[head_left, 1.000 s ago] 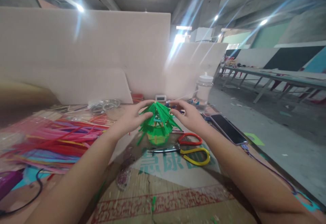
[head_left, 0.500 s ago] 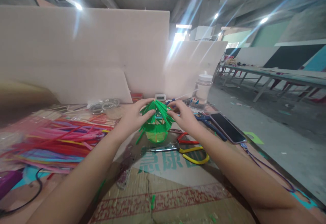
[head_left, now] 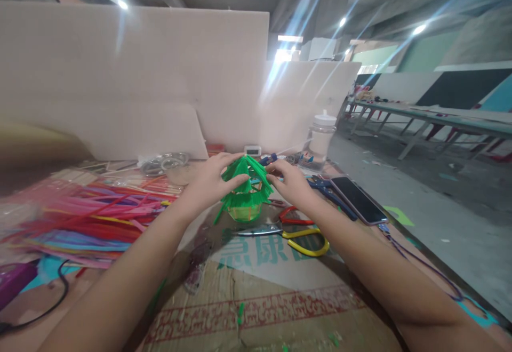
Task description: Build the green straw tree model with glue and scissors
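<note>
A small green model (head_left: 245, 198) stands on the cardboard between my hands, with a pointed roof of fuzzy green strips over a rounded, lighter green base. It looks like a little pavilion. My left hand (head_left: 214, 181) grips the roof from the left, its thumb across the front and its fingers near the peak. On the right side, the bent fingers of my right hand (head_left: 288, 180) hold the roof's edge. Scissors (head_left: 262, 230) with yellow handle loops lie just in front of the base, beside a red-handled tool (head_left: 294, 215).
Bundled coloured pipe cleaners (head_left: 100, 213) cover the left side. A phone (head_left: 358, 200) with a cable and dark blue pliers (head_left: 334, 200) lie to the right. Behind stand a clear bottle (head_left: 321, 138), a small white digital display (head_left: 252, 151) and pale boards (head_left: 132, 74).
The model's roof has turned slightly, so a green strip now shows in the front gap. Both hands keep their hold; the view has shifted a little.
</note>
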A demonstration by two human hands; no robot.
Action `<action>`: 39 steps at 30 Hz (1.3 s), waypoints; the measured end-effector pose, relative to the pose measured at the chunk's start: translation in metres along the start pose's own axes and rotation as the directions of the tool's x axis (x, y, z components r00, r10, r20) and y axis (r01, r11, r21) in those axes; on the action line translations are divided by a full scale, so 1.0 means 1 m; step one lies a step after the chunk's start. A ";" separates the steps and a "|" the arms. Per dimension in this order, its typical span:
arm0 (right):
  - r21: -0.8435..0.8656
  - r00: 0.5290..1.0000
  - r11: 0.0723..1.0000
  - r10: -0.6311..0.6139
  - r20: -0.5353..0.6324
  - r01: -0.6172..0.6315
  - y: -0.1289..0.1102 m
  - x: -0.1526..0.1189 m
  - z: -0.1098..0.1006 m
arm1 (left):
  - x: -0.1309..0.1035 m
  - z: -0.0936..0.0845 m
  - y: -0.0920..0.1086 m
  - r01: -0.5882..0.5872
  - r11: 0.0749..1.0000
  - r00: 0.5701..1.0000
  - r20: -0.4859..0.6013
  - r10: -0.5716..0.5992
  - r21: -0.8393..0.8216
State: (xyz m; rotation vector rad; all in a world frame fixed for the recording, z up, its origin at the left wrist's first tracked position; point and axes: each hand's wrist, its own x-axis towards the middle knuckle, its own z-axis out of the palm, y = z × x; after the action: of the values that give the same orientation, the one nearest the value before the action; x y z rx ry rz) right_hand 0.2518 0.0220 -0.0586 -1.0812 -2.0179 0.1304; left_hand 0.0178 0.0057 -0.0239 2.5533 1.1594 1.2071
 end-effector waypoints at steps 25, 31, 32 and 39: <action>-0.360 0.946 0.884 -0.324 -0.010 0.299 -0.043 -0.018 0.004 | -0.001 0.007 -0.004 -0.006 0.987 0.999 -0.044 0.013 0.163; -0.398 0.940 0.861 -0.341 0.008 0.316 -0.044 -0.019 0.003 | -0.001 0.007 -0.003 -0.011 0.985 0.999 -0.041 0.018 0.173; -0.400 0.939 0.859 -0.344 0.012 0.320 -0.044 -0.019 0.003 | -0.001 0.007 -0.003 -0.006 0.985 0.999 -0.036 0.012 0.174; -0.419 0.923 0.836 -0.386 0.012 0.355 -0.040 -0.018 0.005 | -0.001 0.006 -0.002 -0.004 0.986 0.999 -0.036 0.010 0.167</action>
State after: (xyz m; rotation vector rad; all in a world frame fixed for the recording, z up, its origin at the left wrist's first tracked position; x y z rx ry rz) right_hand 0.2277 -0.0149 -0.0548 -0.8976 -2.2014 -0.5597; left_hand 0.0202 0.0079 -0.0294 2.6665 1.3141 1.2122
